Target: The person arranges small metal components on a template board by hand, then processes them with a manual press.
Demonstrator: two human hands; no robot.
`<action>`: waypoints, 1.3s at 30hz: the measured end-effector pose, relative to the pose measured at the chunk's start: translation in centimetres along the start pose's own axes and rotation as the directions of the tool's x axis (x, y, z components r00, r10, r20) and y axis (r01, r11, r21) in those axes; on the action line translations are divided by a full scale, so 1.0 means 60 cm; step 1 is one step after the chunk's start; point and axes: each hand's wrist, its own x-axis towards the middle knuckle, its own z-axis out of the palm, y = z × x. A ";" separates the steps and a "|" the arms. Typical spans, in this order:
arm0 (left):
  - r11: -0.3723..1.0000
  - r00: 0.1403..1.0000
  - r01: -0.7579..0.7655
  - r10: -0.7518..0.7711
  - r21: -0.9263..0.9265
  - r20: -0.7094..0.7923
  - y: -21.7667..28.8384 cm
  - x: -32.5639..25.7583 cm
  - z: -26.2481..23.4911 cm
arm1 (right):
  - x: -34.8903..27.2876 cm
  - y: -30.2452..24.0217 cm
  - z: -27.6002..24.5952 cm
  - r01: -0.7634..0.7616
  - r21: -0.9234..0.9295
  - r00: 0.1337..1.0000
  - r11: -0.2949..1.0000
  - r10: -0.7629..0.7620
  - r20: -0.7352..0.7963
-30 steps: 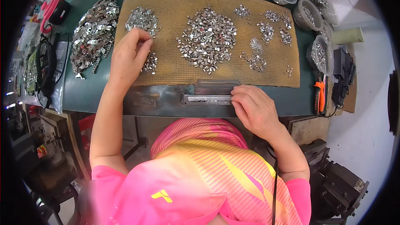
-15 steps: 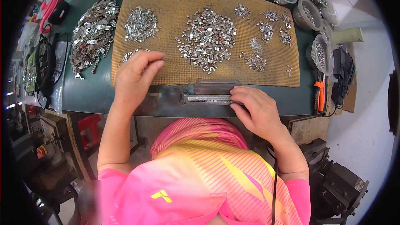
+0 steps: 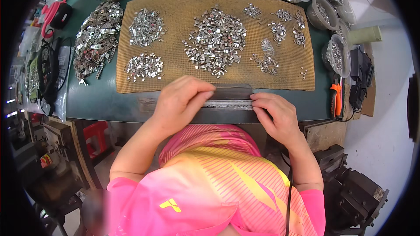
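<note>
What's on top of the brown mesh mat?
On the brown mesh mat lie several separate heaps of small silver metal clips: a large middle heap, two on the left and smaller ones on the right. The left hand covers part of its near edge.

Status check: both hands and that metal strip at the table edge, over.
Left hand and right hand at either end of the metal strip, fingers touching it. Strip flat on a dark plate. Nothing between the hands.
</note>
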 end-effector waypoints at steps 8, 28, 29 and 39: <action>0.987 0.989 -0.057 0.076 -0.150 0.125 0.014 -0.004 0.036 | 0.001 0.005 0.001 0.039 0.008 0.999 0.999 -0.039 -0.020; 0.937 0.940 -0.338 0.331 0.090 0.085 0.000 -0.012 0.056 | 0.017 0.018 -0.022 -0.079 0.117 0.997 0.990 0.081 -0.014; 0.937 0.940 -0.338 0.332 0.085 0.084 -0.006 -0.009 0.056 | 0.028 0.019 -0.021 -0.082 0.114 0.996 0.990 0.084 -0.012; 0.959 0.959 -0.283 0.283 -0.019 -0.018 -0.017 -0.029 0.064 | 0.189 -0.010 0.022 0.264 0.009 0.964 0.964 -0.264 0.036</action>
